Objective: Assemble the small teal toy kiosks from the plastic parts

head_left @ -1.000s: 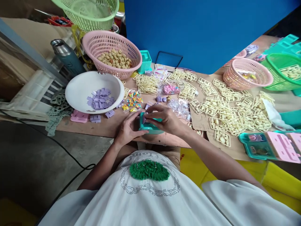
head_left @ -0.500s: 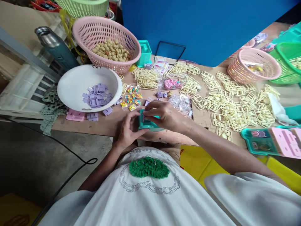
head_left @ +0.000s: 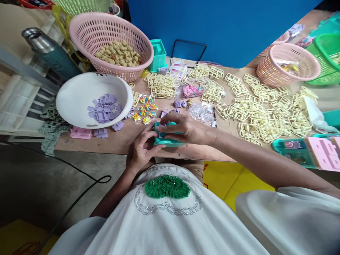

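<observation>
Both hands (head_left: pixel 164 136) clasp the teal box (head_left: pixel 168 141) at the table edge (head_left: pixel 106 150).

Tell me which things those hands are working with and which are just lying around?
In use:
- left hand and right hand, both gripping the small teal plastic case
- white round bowl of lilac plastic pieces, close by

Lying about:
- pink plastic basket of tan bits
- cream plastic frames
- steel flask
- pink plastic block
</observation>
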`<state>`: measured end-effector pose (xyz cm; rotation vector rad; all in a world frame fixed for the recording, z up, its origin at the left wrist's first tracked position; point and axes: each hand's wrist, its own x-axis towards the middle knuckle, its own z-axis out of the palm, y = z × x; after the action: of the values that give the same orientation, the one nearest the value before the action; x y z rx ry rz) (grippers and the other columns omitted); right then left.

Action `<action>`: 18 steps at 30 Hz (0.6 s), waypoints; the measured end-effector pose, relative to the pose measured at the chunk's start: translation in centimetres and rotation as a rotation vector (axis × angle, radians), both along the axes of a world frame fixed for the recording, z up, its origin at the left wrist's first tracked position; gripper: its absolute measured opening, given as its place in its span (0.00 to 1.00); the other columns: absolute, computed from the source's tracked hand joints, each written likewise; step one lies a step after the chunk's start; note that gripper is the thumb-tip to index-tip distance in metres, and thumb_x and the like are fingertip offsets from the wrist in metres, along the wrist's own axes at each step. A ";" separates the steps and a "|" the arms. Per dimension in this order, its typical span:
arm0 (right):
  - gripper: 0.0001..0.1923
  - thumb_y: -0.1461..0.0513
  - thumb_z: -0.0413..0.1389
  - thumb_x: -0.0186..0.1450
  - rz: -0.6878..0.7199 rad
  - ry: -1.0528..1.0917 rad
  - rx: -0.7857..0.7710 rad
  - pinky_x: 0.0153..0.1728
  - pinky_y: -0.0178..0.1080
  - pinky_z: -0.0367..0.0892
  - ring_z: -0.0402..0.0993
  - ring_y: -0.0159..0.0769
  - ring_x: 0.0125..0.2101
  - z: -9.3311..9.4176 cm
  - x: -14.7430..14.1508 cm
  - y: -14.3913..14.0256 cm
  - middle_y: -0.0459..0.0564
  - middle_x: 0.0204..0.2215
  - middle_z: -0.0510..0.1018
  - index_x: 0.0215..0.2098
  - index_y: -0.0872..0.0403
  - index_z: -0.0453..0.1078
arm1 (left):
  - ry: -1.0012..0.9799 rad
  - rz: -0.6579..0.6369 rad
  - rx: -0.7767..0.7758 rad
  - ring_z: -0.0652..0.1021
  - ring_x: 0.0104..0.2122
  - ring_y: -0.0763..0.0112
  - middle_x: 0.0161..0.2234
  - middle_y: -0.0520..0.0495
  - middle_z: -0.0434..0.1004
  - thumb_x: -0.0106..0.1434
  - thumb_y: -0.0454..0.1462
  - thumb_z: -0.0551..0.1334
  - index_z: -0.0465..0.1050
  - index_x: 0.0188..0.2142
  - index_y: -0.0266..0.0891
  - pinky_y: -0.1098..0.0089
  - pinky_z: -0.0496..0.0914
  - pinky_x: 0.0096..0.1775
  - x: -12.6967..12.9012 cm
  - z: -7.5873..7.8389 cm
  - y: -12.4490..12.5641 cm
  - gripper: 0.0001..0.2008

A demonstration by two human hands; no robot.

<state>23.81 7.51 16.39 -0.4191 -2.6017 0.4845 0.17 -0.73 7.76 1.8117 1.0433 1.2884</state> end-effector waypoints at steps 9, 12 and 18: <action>0.17 0.57 0.52 0.80 -0.040 -0.054 -0.009 0.46 0.46 0.77 0.78 0.44 0.48 0.6 -0.3 -0.5 0.64 0.50 0.78 0.55 0.58 0.78 | 0.023 0.017 0.023 0.76 0.68 0.54 0.66 0.35 0.77 0.69 0.45 0.71 0.76 0.52 0.45 0.56 0.73 0.65 0.1 0.0 0.1 0.15; 0.18 0.55 0.53 0.80 0.029 0.014 -0.104 0.49 0.42 0.77 0.79 0.40 0.49 0.7 0.1 0.3 0.62 0.51 0.77 0.57 0.57 0.78 | 0.029 0.017 0.031 0.77 0.67 0.54 0.64 0.35 0.79 0.68 0.45 0.72 0.76 0.52 0.45 0.55 0.73 0.65 0.0 0.0 0.0 0.16; 0.15 0.61 0.54 0.79 0.194 -0.068 -0.086 0.59 0.48 0.73 0.74 0.45 0.60 1.8 0.0 2.0 0.63 0.59 0.77 0.60 0.55 0.76 | 0.034 -0.002 -0.082 0.81 0.61 0.57 0.59 0.39 0.81 0.67 0.45 0.74 0.75 0.52 0.44 0.59 0.75 0.62 -0.8 -0.2 0.0 0.18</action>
<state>23.80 9.54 18.23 -0.2141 -2.7087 0.6603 -0.63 -0.70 7.60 1.7778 1.0967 1.2005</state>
